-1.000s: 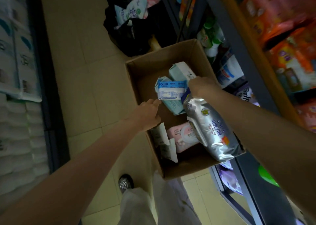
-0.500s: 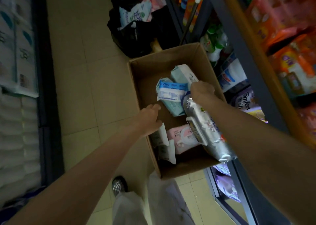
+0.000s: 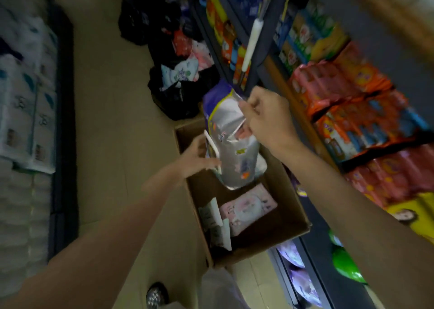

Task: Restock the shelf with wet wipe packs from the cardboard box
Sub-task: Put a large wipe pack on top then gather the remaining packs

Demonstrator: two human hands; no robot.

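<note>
Now the silver wet wipe pack [image 3: 234, 149] hangs upright above the far end of the cardboard box [image 3: 293, 219], lifted clear of where it lay inside half a second ago. The right hand [image 3: 267, 118] pinches its top edge, fingers curled around the foil; the left hand [image 3: 197, 156] touches the pack's left side with fingers relaxed. Its printing is too blurred to read. Inside the box a pink wet wipe pack [image 3: 249, 209] lies flat, with white packs [image 3: 216, 219] on edge against the left wall. To the right, the shelf [image 3: 303, 120] holds orange and pink packs [image 3: 352, 111]. Beyond the box sits a black bag [image 3: 180, 97] with more packs.
</note>
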